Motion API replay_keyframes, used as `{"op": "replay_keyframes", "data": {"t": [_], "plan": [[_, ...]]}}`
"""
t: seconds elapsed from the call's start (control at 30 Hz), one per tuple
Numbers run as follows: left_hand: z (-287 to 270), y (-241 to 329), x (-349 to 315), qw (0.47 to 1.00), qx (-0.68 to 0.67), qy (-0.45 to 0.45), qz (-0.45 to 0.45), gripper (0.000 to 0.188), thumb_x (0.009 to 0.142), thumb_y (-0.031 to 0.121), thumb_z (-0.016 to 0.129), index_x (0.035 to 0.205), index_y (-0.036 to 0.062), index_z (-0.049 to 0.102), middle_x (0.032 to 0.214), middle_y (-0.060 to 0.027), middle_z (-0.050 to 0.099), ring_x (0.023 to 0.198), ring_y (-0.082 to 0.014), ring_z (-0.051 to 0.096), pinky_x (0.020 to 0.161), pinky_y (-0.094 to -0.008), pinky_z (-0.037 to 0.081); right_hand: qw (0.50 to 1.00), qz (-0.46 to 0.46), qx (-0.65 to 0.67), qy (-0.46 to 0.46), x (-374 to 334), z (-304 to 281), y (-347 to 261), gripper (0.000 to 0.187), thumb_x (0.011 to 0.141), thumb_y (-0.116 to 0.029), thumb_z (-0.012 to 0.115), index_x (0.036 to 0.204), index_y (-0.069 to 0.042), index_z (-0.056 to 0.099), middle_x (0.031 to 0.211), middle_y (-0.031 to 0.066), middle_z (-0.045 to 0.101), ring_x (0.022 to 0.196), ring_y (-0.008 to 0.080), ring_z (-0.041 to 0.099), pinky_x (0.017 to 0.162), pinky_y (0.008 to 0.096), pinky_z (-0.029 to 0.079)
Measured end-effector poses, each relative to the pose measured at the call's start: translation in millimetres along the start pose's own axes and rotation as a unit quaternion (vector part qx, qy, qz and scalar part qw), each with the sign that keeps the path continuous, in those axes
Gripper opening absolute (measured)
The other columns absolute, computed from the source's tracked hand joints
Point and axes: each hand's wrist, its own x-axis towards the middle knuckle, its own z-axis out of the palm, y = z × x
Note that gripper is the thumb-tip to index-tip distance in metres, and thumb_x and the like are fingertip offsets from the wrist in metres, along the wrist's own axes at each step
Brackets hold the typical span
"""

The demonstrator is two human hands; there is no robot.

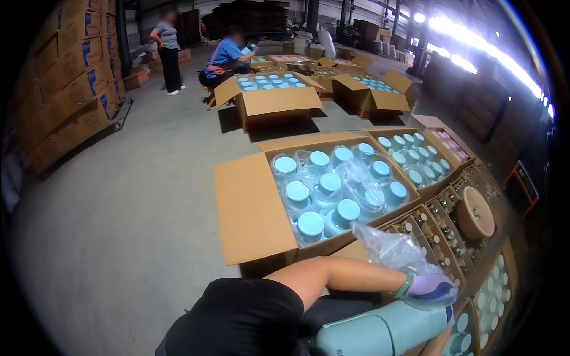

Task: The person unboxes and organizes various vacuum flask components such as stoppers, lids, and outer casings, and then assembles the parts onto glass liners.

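My left hand (430, 288), in a pale glove with a green wristband, reaches across my lap from the lower left. It is closed on a crumpled clear plastic bag (392, 249) at the top end of a pale teal bottle (380, 332). The bottle lies on its side across my lap, just under the hand. A sliver of forearm (438, 347) shows beneath the bottle at the lower edge; my right hand itself is hidden.
Open cardboard box (249, 207) of bagged pale-blue-lidded bottles sits in front, with a second box (415, 157) behind. A divided carton (439, 228) and tan basin (475, 213) are right. Stacked cartons (65, 77) stand left. Far off, one person stands (169, 50) and another crouches (225, 59) by more boxes (279, 104).
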Motion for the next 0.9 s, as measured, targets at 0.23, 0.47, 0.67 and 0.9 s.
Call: {"op": "replay_keyframes", "data": {"t": [0.23, 0.47, 0.67, 0.9], "plan": [[-113.7, -164.8, 19.4, 0.996, -0.051, 0.066, -0.009, 0.028, 0.093, 0.036, 0.055, 0.083, 0.0117, 0.065, 0.074, 0.0002, 0.058, 0.068, -0.0145, 0.057, 0.065, -0.0262, 0.045, 0.997, 0.036, 0.049, 0.049, 35.1, 39.6, 8.1, 0.041, 0.095, -0.013, 0.047, 0.133, 0.001, 0.049, 0.138, 0.0149, 0.052, 0.126, 0.0244, 0.05, 0.107, 0.0355, 0.037], [-177.6, -257.6, -109.1, 0.838, -0.004, 0.208, -0.504, 0.038, 0.091, 0.037, 0.053, 0.075, 0.0047, 0.065, 0.071, -0.0107, 0.061, 0.057, -0.0241, 0.059, 0.051, -0.0411, 0.045, 0.973, 0.068, 0.168, 0.144, 16.2, 44.4, 22.1, 0.04, 0.096, -0.019, 0.046, 0.129, 0.002, 0.052, 0.136, 0.0163, 0.053, 0.123, 0.0256, 0.052, 0.106, 0.0364, 0.039], [-106.6, -140.8, -27.8, 0.958, 0.013, 0.193, -0.213, 0.038, 0.096, 0.04, 0.052, 0.112, 0.0092, 0.064, 0.098, -0.0019, 0.064, 0.093, -0.0126, 0.059, 0.077, -0.0297, 0.046, 0.894, 0.07, 0.343, 0.28, -24.3, 21.0, 30.4, 0.041, 0.096, -0.024, 0.045, 0.125, 0.003, 0.053, 0.134, 0.0175, 0.054, 0.121, 0.0266, 0.053, 0.104, 0.0371, 0.04], [-23.4, -55.0, -6.9, 0.937, -0.316, 0.037, -0.143, 0.046, 0.102, 0.048, 0.043, 0.107, 0.0085, 0.067, 0.097, -0.0012, 0.068, 0.086, -0.0123, 0.062, 0.081, -0.0309, 0.05, 0.841, 0.015, 0.459, 0.286, -23.8, 34.0, 23.0, 0.045, 0.097, -0.03, 0.044, 0.121, 0.005, 0.056, 0.132, 0.0189, 0.055, 0.118, 0.0278, 0.055, 0.103, 0.038, 0.041]]}}
